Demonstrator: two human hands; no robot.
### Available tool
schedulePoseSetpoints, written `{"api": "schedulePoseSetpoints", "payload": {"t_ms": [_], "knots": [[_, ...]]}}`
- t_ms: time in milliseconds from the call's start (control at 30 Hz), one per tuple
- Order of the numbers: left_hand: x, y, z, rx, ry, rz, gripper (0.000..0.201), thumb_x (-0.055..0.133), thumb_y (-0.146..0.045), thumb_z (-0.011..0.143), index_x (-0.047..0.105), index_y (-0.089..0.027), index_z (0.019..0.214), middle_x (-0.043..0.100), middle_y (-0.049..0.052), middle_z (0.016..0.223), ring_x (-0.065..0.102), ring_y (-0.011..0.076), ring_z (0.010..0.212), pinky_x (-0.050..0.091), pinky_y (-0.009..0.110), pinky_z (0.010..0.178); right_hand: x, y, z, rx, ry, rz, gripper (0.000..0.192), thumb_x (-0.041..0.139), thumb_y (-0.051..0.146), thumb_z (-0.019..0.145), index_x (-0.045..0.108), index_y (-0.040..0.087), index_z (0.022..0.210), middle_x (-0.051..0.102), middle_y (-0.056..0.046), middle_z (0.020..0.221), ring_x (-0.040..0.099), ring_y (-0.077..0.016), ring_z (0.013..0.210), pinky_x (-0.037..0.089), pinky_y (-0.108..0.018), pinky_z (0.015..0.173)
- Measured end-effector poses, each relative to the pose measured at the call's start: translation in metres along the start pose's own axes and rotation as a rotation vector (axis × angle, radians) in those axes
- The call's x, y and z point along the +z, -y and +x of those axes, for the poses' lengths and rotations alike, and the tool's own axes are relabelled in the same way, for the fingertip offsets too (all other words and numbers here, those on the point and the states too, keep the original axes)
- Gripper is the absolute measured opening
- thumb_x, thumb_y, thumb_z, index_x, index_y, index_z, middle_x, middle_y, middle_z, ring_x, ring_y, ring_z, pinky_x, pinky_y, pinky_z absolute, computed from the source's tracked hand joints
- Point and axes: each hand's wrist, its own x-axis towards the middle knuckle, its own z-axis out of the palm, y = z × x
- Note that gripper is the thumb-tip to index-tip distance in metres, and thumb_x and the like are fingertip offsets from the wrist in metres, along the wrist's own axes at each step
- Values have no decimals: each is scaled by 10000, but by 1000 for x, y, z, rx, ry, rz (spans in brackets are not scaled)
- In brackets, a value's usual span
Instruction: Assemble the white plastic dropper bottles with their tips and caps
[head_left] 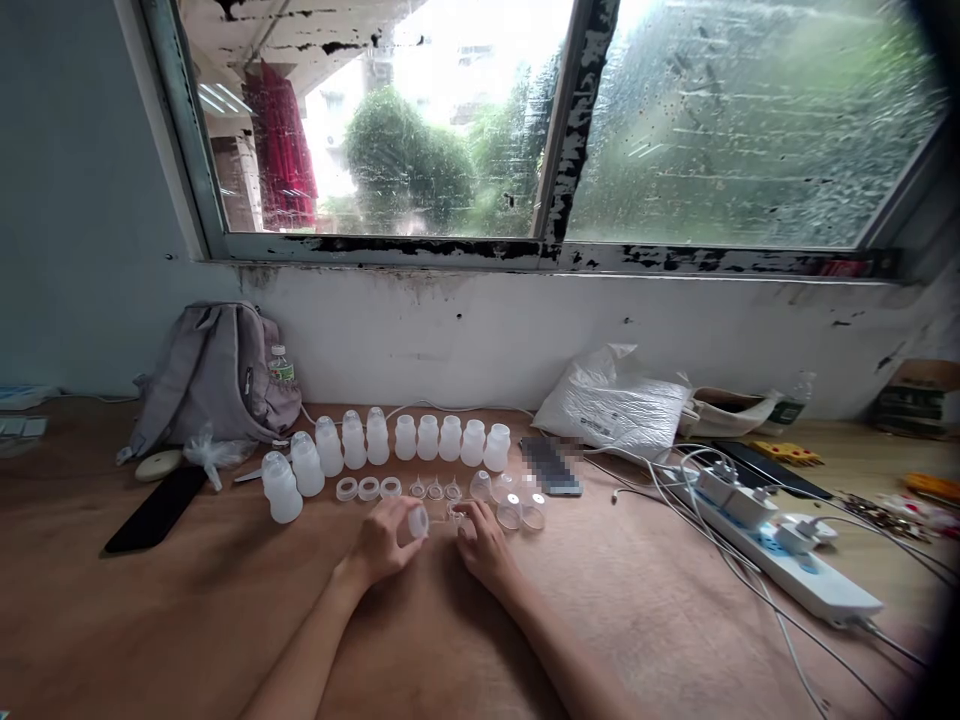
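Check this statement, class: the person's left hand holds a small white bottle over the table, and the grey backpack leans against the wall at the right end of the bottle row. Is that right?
Not quite. The head view shows the grey backpack leaning against the wall at the left end of the bottle row, not the right. The rest stands: the left hand holds a small white bottle over the table.

Peeling window [525,120]; pale wall [465,340]; wooden table [675,600]; daylight

Bottles [390,437], centre: translucent white. Backpack [217,375], left: pale grey-lilac. Phone [156,510], lower left: black. Power strip [780,555], right: white, possibly blue-marked. Bench [637,620]: reddish-brown.
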Motion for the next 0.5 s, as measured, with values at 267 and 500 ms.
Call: {"api": "schedulePoseSetpoints", "payload": {"t_ms": [267, 500], "knots": [[-37, 58, -17, -306, -137, 53, 278, 558, -296, 706, 492, -202, 959, 590, 48, 929, 560, 195, 870, 449, 340, 791, 6, -2, 1, -35, 18, -206, 148, 463, 170, 791, 517, 197, 926, 558, -69, 901, 497, -216, 860, 386, -336, 767], [-39, 78, -29, -373, -2, 60, 283, 573, -368, 683, 550, -204, 913, 565, 48, 940, 541, 204, 882, 433, 338, 797, 22, 1, 11, -178, -56, -349, 184, 449, 182, 815, 551, 189, 968, 597, -61, 920, 487, -201, 904, 321, -327, 810]]}}
